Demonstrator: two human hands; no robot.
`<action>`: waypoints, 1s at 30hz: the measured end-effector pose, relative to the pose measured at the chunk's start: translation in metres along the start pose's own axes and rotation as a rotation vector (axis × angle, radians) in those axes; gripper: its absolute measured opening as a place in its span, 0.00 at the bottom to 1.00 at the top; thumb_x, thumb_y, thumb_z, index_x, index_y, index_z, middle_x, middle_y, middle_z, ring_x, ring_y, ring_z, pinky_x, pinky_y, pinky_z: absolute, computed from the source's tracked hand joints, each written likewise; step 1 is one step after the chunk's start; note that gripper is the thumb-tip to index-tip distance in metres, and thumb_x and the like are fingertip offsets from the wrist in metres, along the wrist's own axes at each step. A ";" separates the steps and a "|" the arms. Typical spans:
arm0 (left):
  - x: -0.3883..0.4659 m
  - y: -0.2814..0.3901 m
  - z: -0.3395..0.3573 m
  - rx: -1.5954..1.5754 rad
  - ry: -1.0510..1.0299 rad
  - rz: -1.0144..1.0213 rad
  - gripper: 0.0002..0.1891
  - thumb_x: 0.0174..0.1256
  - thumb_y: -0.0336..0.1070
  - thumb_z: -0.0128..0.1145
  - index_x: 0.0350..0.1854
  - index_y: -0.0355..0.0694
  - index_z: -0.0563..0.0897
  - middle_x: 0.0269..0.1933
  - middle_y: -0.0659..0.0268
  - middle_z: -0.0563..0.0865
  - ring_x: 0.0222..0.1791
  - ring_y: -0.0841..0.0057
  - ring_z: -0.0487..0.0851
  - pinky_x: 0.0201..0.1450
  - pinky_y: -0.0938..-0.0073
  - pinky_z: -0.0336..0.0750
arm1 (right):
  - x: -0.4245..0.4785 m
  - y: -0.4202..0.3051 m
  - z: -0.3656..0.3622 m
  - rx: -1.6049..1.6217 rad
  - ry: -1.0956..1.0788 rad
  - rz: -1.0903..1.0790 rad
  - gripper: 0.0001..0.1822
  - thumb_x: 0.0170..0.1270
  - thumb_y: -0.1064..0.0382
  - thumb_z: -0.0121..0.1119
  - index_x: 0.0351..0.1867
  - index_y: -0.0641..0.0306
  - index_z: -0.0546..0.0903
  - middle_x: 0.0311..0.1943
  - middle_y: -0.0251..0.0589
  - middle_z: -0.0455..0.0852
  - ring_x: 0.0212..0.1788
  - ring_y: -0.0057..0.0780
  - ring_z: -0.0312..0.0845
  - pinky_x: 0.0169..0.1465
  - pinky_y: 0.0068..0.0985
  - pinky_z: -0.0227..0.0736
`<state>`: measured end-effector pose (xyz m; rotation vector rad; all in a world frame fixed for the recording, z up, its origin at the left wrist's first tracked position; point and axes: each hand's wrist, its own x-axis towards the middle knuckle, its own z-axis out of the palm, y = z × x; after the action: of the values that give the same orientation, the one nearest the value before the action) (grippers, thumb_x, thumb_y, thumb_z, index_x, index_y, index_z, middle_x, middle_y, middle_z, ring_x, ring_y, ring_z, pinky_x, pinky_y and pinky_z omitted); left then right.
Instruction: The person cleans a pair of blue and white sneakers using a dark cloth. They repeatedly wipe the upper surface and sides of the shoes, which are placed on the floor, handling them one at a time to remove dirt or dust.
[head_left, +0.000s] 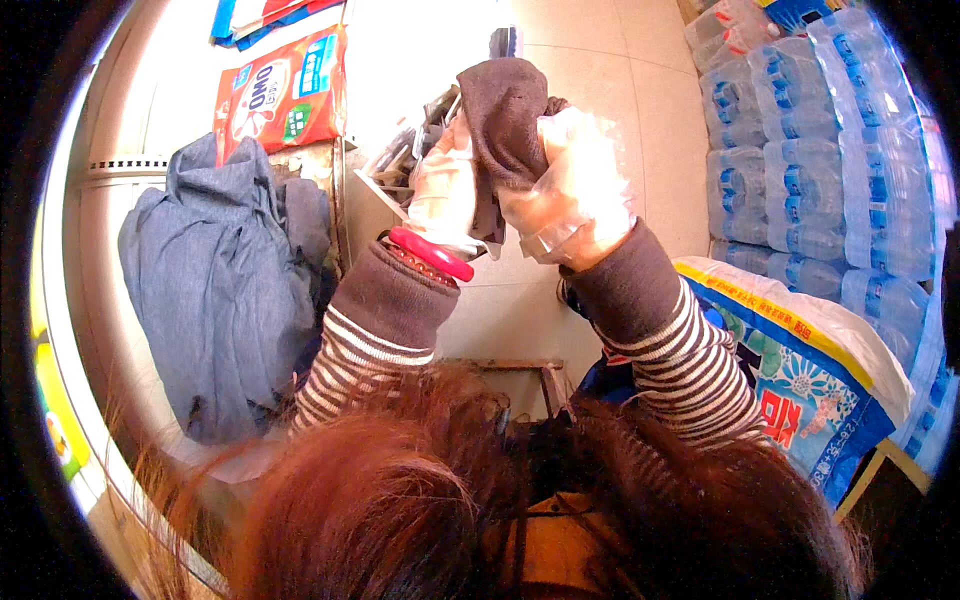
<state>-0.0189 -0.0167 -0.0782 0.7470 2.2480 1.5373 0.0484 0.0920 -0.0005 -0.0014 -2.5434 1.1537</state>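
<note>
A dark brown cloth (506, 120) is bunched between my two hands, near the top middle of the view. My left hand (446, 180), in a thin clear plastic glove with a red bangle at the wrist, holds its left side. My right hand (574, 180), also in a clear plastic glove, is closed on the right side of the cloth; bright glare hides some of its fingers. Just left of my left hand is an open white box (382, 196) with several small items in it, too jumbled to name. A dark-ended object (505, 42) lies beyond the cloth.
On the left, a blue-grey garment (217, 285) lies below a red OMO detergent bag (281, 90). Shrink-wrapped packs of plastic bottles (806, 157) are stacked on the right. A large printed blue and white bag (795, 367) lies beside my right forearm.
</note>
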 end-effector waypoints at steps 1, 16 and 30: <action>0.000 0.005 0.000 -0.355 -0.034 -0.164 0.21 0.67 0.47 0.37 0.57 0.41 0.66 0.48 0.55 0.77 0.48 0.66 0.77 0.49 0.72 0.71 | 0.000 -0.002 -0.001 -0.010 -0.022 -0.001 0.10 0.45 0.67 0.59 0.32 0.65 0.78 0.29 0.47 0.79 0.30 0.40 0.76 0.34 0.27 0.71; 0.016 0.039 -0.059 -1.311 0.218 -0.246 0.24 0.65 0.50 0.43 0.54 0.35 0.68 0.47 0.57 0.78 0.45 0.66 0.77 0.48 0.64 0.73 | -0.008 -0.002 0.008 0.036 -0.185 -0.185 0.12 0.47 0.67 0.58 0.37 0.64 0.78 0.32 0.42 0.79 0.31 0.33 0.76 0.36 0.23 0.72; 0.005 0.018 -0.033 -1.002 -0.120 -0.245 0.19 0.56 0.26 0.54 0.52 0.35 0.71 0.45 0.62 0.79 0.42 0.74 0.79 0.45 0.74 0.74 | 0.006 0.010 -0.040 0.662 0.248 0.516 0.16 0.47 0.68 0.59 0.41 0.65 0.78 0.36 0.47 0.81 0.38 0.35 0.79 0.42 0.24 0.74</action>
<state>-0.0363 -0.0337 -0.0487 0.2302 1.1450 2.0766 0.0537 0.1283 0.0188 -0.6211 -1.8848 1.9936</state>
